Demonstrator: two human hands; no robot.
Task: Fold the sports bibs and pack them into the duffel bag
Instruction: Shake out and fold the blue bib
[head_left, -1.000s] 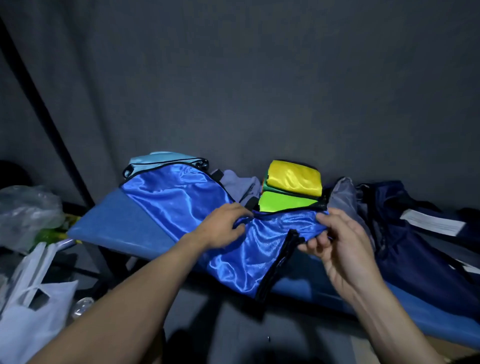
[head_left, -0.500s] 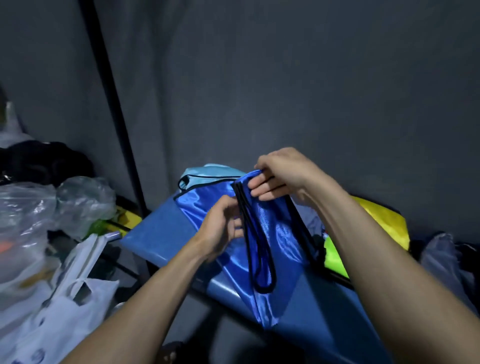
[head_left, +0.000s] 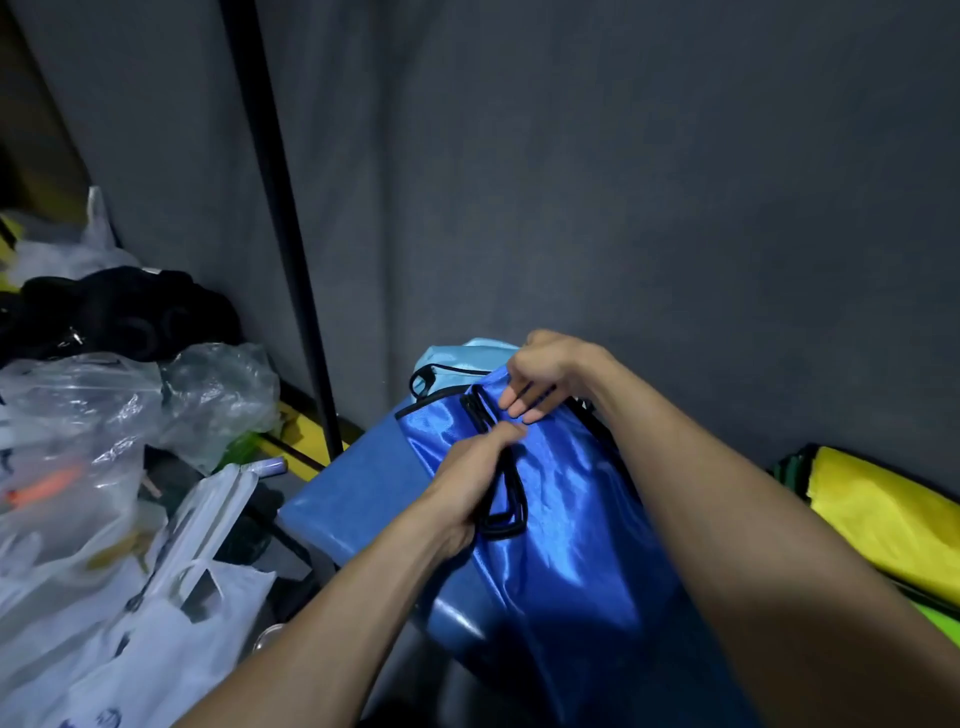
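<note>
- Fingers (head_left: 519, 402) of our right hand (head_left: 545, 371) are curling over the top edge of the royal blue bib (head_left: 566, 499), pinching the shiny cloth near its black-trimmed opening.
- We are clamping our left hand (head_left: 470, 480) on the same bib just below, its fingers closed round a fold of cloth beside the black trim loop (head_left: 506, 499).
- We are holding the bib over the blue padded surface (head_left: 353, 493), where it is draping down toward us across the near edge.
- We are seeing a light blue bib (head_left: 447, 364) lying behind the royal blue one, touching it at the far end.
- We are seeing a folded yellow bib (head_left: 883, 514) sitting on a bright green one (head_left: 943, 621) at the right, well apart from our hands.
- We are looking at clear plastic bags (head_left: 104, 415) at the left, holding blurred things, one of them orange; what they are we cannot tell.
- We are noticing a white carrier bag (head_left: 156, 623) slumping below them, its contents hidden.
- We are seeing a black pole (head_left: 280, 208) leaning against the grey wall (head_left: 623, 182).
</note>
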